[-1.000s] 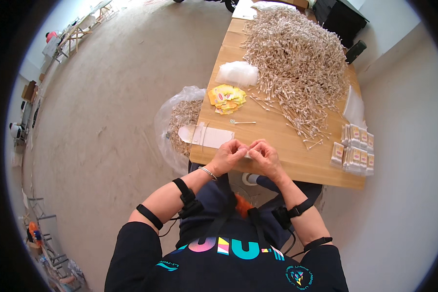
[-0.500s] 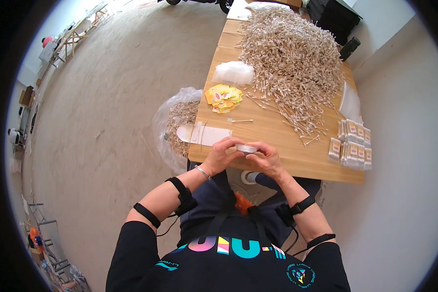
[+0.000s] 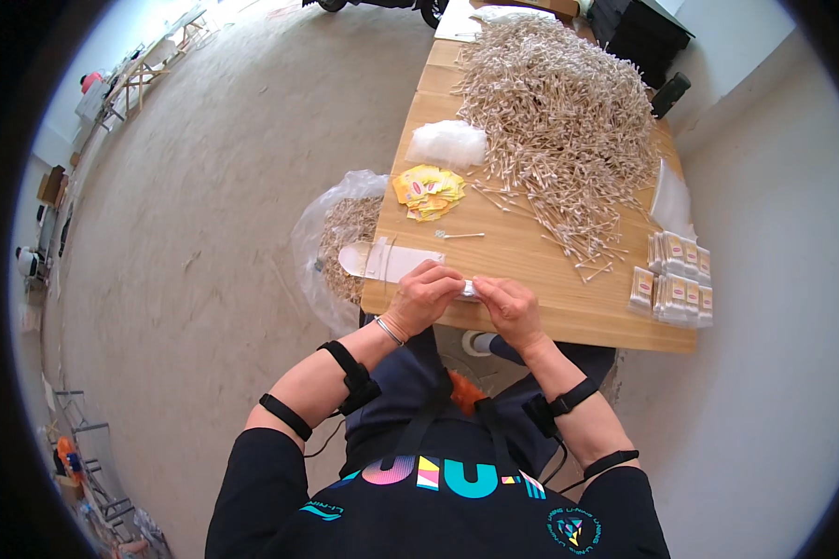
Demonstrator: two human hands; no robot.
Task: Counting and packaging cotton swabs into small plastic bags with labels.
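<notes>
Both hands meet over the near edge of the desk [image 3: 569, 306], at its six o'clock side. The left hand [image 3: 427, 293] and the right hand [image 3: 511, 309] pinch a small shiny plastic packet [image 3: 469, 291] between them, fingertips curled over its two ends; the fingers hide much of it, so its contents cannot be told.

Taking that packet as the clock's centre, a lone cotton swab [image 3: 466, 236] lies near at twelve, with a stack of clear plastic bags [image 3: 447, 144] farther out the same way. Yellow printed cards [image 3: 429, 193] sit in a loose pile at eleven. At ten, just beside the left hand, a white strip with a rounded end [image 3: 412, 262] juts past the desk's edge, above a clear sack of cotton swabs [image 3: 350, 224]. The big heap of loose cotton swabs [image 3: 564, 116] spreads out at one. Flat plastic sleeves [image 3: 671, 200] lie at two, and filled swab packs [image 3: 680, 291] stand in rows at three.
</notes>
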